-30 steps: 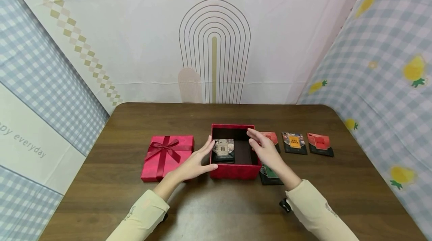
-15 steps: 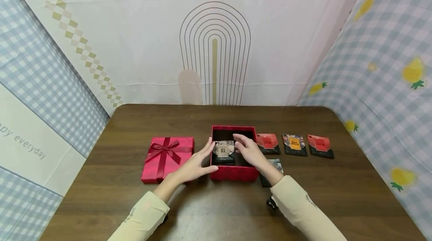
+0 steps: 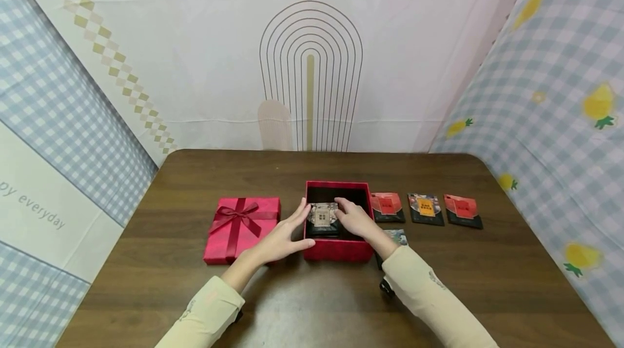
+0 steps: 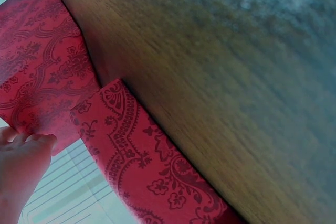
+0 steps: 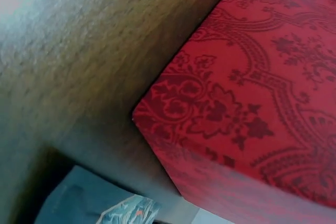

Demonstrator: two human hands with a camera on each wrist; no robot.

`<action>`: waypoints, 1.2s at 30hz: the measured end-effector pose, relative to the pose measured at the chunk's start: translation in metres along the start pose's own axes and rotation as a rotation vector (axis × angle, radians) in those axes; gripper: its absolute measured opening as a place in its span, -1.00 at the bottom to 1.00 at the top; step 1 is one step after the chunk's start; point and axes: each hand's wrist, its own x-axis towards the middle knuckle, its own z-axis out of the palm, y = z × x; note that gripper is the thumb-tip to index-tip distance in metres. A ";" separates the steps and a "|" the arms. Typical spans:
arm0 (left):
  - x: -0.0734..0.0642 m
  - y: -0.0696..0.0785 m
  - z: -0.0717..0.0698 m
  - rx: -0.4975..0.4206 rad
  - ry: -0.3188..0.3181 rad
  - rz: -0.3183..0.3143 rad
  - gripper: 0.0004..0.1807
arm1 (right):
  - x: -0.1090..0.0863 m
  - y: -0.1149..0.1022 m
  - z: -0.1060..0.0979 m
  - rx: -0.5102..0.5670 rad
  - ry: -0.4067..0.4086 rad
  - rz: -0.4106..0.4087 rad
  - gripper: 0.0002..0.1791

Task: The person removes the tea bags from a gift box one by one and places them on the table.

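An uncovered red box (image 3: 336,251) with a dark inside stands mid-table. A small black packet (image 3: 322,217) with a floral top and beige label lies in its left half. My left hand (image 3: 280,238) rests at the box's left side, fingers extended and thumb near the front corner; its fingertips also show against the patterned box wall (image 4: 47,77) in the left wrist view. My right hand (image 3: 358,220) reaches over the front right of the box, fingers bent at the packet's right edge. Its fingertips are partly hidden. The right wrist view shows the box's outer side (image 5: 236,103), not the hand.
The red lid (image 3: 244,229) with a ribbon bow lies left of the box. Right of it lie a red packet (image 3: 387,207), a yellow-labelled packet (image 3: 426,208) and another red packet (image 3: 462,211). A further packet (image 3: 397,236) is partly covered by the right forearm.
My right hand has moved left from the box's right wall to the packet inside, its fingers now more bent. My left hand has stayed at the left side.
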 end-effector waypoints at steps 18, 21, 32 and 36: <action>0.000 -0.001 0.001 -0.001 0.008 0.016 -0.12 | 0.003 0.001 0.006 -0.141 -0.143 0.034 -0.48; -0.001 -0.001 0.001 0.001 0.014 0.023 -0.12 | 0.003 0.001 0.006 -0.128 -0.131 0.026 -0.49; -0.001 0.000 -0.001 0.015 0.011 0.020 -0.13 | 0.006 0.000 0.004 -0.032 -0.039 -0.051 -0.58; -0.001 0.000 -0.001 0.015 0.007 0.018 -0.13 | 0.008 0.001 0.004 0.011 -0.080 -0.076 -0.58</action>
